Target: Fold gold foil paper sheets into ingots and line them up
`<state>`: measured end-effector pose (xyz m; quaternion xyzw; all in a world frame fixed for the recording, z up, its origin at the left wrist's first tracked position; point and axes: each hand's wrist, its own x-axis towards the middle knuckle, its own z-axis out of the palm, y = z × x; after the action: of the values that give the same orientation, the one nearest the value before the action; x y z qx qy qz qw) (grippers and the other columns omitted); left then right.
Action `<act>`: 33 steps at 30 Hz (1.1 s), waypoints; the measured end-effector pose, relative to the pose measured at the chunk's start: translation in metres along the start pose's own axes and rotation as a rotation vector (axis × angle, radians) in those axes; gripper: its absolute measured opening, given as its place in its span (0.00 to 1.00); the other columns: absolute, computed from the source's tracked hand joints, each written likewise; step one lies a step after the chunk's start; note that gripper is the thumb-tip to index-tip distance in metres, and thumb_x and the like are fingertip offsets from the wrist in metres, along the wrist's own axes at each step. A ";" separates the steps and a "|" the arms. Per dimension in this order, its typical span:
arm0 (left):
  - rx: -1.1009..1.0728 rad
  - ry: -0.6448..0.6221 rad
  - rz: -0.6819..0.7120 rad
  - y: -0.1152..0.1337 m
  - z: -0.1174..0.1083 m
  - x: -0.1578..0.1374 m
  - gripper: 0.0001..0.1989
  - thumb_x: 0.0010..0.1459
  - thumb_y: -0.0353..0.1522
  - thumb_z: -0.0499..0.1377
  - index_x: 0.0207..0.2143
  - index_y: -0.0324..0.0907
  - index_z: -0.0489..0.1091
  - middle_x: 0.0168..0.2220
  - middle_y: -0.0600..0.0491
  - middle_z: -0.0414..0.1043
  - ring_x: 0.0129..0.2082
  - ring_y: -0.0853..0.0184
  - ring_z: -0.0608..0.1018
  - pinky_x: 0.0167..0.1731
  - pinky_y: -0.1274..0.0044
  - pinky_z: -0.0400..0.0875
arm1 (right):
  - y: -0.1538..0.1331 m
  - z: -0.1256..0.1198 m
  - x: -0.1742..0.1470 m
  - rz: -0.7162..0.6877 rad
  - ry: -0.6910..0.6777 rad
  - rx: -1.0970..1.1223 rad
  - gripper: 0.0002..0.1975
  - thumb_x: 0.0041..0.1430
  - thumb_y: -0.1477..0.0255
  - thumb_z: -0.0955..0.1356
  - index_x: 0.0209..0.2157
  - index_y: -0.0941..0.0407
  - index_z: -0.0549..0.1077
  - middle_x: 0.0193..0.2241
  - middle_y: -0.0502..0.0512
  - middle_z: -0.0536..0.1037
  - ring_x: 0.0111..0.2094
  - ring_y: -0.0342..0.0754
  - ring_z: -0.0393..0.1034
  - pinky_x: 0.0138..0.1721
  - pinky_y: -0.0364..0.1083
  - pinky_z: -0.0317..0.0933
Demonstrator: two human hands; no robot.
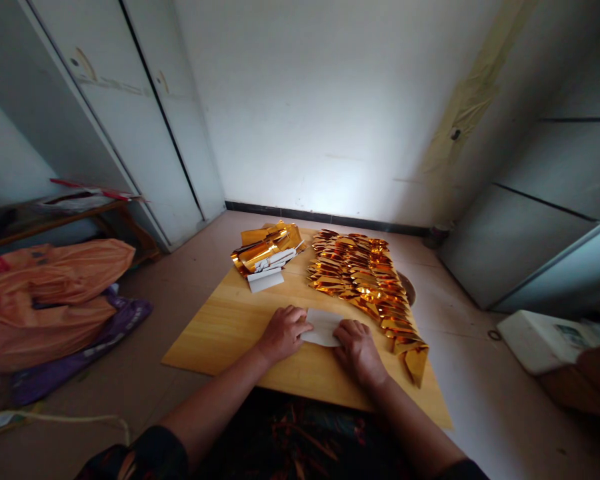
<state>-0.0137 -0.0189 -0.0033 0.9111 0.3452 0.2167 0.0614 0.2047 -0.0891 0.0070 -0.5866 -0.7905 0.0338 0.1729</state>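
Note:
A small sheet of paper [321, 328], white on the side facing up, lies between my hands near the front of the wooden board [215, 327]. My left hand [284, 333] grips its left edge with fingers curled. At the opposite edge, my right hand [359, 350] is closed over the paper with the fingers bent under. Just beyond my right hand spread rows of folded gold foil paper pieces [355, 267], overlapping one another. A loose stack of gold foil sheets [270, 247], some with white backs showing, sits at the board's far left.
Orange bags [55, 293] and a purple bag [85, 340] lie on the floor at left, near a low wooden bench [105, 208]. Pale cabinets [115, 87] stand behind them. A white box [545, 340] is at right.

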 end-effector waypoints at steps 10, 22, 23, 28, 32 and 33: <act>-0.003 -0.082 0.030 0.004 -0.015 -0.005 0.18 0.51 0.30 0.60 0.46 0.50 0.73 0.47 0.50 0.69 0.46 0.58 0.68 0.44 0.67 0.63 | -0.003 0.000 -0.006 -0.028 0.061 -0.007 0.10 0.62 0.65 0.64 0.34 0.53 0.75 0.39 0.56 0.74 0.41 0.50 0.63 0.45 0.49 0.52; 0.023 0.080 -0.124 0.016 0.006 0.013 0.04 0.51 0.30 0.63 0.24 0.42 0.73 0.32 0.52 0.69 0.37 0.64 0.69 0.38 0.72 0.59 | 0.002 -0.002 0.015 0.183 0.007 0.039 0.17 0.53 0.76 0.66 0.46 0.54 0.72 0.48 0.58 0.72 0.48 0.53 0.63 0.45 0.48 0.53; 0.021 0.078 -0.128 0.016 0.007 0.013 0.05 0.51 0.30 0.63 0.24 0.42 0.73 0.32 0.52 0.70 0.37 0.64 0.69 0.37 0.72 0.59 | 0.001 -0.004 0.020 0.218 -0.017 0.032 0.22 0.50 0.76 0.67 0.49 0.55 0.70 0.51 0.59 0.70 0.50 0.54 0.61 0.45 0.49 0.54; -0.068 0.059 -0.182 0.014 0.011 0.015 0.04 0.51 0.28 0.62 0.24 0.43 0.73 0.30 0.53 0.70 0.36 0.65 0.70 0.36 0.74 0.60 | -0.003 -0.010 0.049 0.296 -0.133 0.001 0.26 0.47 0.76 0.67 0.51 0.54 0.69 0.46 0.59 0.72 0.50 0.57 0.62 0.44 0.50 0.56; -0.105 0.045 -0.219 0.012 0.013 0.016 0.03 0.50 0.28 0.62 0.25 0.43 0.73 0.29 0.53 0.71 0.36 0.65 0.71 0.36 0.74 0.60 | -0.004 -0.006 0.065 0.343 -0.125 0.035 0.18 0.47 0.72 0.69 0.43 0.53 0.73 0.42 0.57 0.73 0.47 0.55 0.64 0.42 0.49 0.56; -0.105 0.044 -0.219 0.012 0.013 0.016 0.03 0.50 0.28 0.63 0.25 0.43 0.74 0.29 0.53 0.71 0.36 0.65 0.71 0.36 0.74 0.60 | -0.003 -0.005 0.067 0.337 -0.112 0.044 0.15 0.47 0.72 0.69 0.40 0.53 0.74 0.41 0.57 0.73 0.45 0.53 0.64 0.41 0.47 0.56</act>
<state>0.0097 -0.0168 -0.0059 0.8585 0.4322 0.2462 0.1247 0.1863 -0.0276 0.0280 -0.7040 -0.6885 0.1122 0.1332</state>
